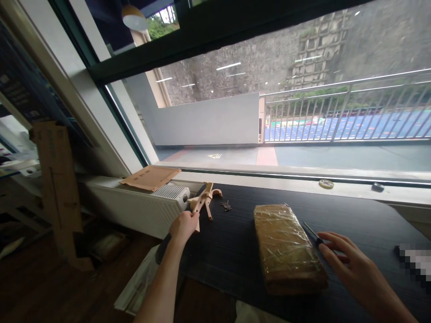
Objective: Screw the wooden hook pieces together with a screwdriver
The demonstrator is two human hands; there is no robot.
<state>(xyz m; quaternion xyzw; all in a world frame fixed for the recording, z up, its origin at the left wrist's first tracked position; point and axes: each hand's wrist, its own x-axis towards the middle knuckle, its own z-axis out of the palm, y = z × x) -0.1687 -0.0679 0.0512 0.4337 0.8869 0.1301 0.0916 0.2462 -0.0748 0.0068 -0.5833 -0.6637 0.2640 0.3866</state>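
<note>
My left hand (183, 226) is closed around the near end of a light wooden assembly (204, 199) of joined sticks, held just over the left part of the dark table (235, 242). My right hand (350, 264) rests on the table with fingers spread, its fingertips touching a thin dark tool (311, 233) that lies beside a plastic-wrapped brown block (286, 246). A small heap of dark screws (226, 206) lies just right of the wooden assembly.
A white radiator (134, 204) with a flat cardboard piece (150, 177) on top stands left of the table. A tall cardboard box (57, 188) leans at the far left. On the window ledge lie a tape roll (326, 183) and a small dark object (377, 186).
</note>
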